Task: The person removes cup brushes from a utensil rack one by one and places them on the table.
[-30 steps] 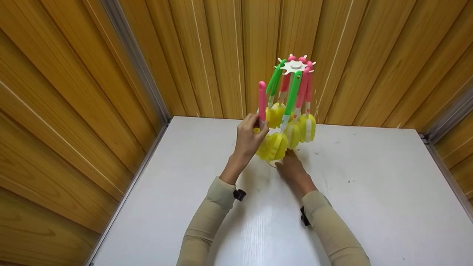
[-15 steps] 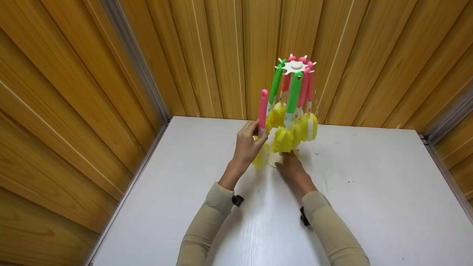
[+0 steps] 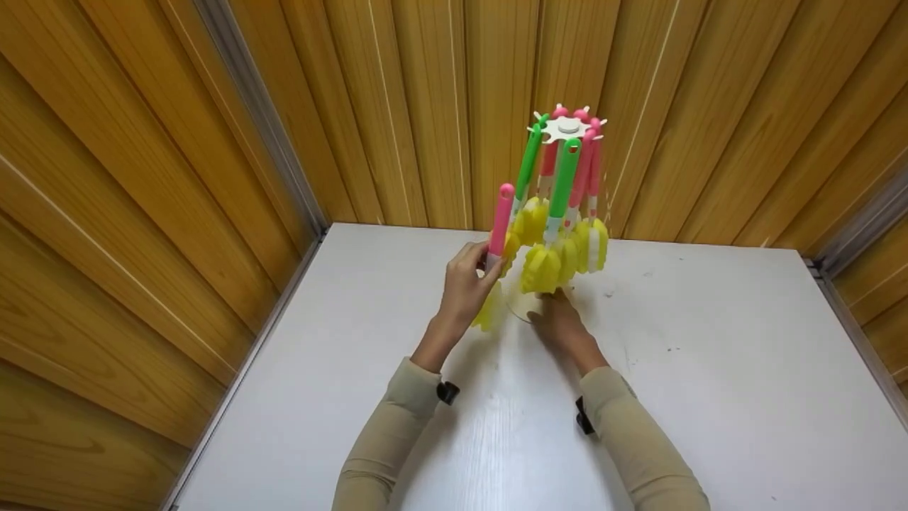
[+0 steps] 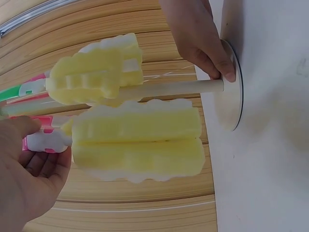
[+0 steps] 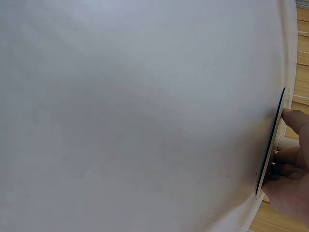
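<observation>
My left hand (image 3: 462,284) pinches a pink-handled sponge brush (image 3: 502,216) by its white-and-pink neck. This brush hangs sponge-down, apart from the rack's hooks; its yellow sponge head (image 4: 137,140) shows large in the left wrist view. Behind it stands a white rotating rack (image 3: 569,128) with a hooked top. Several pink and green sponge brushes hang from it, among them a front green one (image 3: 565,177). At the foot of the post, my right hand (image 3: 560,323) holds the round base (image 4: 231,104), thumb on its surface and fingers curled by the post.
The rack stands on a white table (image 3: 709,355) close to its back edge. Wood-slat walls (image 3: 425,106) rise behind and at both sides, with a metal strip (image 3: 262,121) along the left corner.
My left hand has drawn the pink brush down and left, away from the rack. The front green brush has swung back to hang straighter. My right hand stays at the base.
</observation>
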A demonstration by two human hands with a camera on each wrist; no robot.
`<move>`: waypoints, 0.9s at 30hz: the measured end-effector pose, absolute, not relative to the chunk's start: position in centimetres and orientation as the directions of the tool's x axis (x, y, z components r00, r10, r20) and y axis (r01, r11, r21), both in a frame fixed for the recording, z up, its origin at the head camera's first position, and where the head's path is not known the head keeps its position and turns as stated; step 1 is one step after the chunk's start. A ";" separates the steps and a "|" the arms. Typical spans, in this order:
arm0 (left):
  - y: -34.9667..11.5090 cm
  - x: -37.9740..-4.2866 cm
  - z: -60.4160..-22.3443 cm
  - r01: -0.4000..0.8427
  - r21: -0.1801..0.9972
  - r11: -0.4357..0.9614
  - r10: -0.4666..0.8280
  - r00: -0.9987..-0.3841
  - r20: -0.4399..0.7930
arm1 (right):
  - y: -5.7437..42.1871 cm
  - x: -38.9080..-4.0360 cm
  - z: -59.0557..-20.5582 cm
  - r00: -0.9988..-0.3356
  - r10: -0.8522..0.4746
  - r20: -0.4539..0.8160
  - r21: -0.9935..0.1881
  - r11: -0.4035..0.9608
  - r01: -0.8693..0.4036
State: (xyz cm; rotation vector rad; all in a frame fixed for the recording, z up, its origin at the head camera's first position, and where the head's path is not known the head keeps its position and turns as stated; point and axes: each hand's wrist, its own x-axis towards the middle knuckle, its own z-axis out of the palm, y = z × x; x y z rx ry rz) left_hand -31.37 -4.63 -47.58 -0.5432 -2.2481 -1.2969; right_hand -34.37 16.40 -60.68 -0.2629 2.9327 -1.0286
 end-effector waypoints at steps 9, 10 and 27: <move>-5.9 -31.1 -48.2 0.501 0.723 0.475 0.078 -0.843 0.533 | 16.5 -34.4 -60.7 -0.989 -0.147 -0.030 -0.644 0.759 -0.093; -6.0 -31.1 -48.3 0.499 0.726 0.473 0.077 -0.845 0.530 | 16.5 -34.5 -60.7 -0.989 -0.147 -0.031 -0.646 0.758 -0.092; -7.9 -31.3 -49.2 0.439 0.783 0.441 0.031 -0.879 0.475 | 16.5 -34.5 -60.9 -0.991 -0.126 -0.051 -0.691 0.721 -0.056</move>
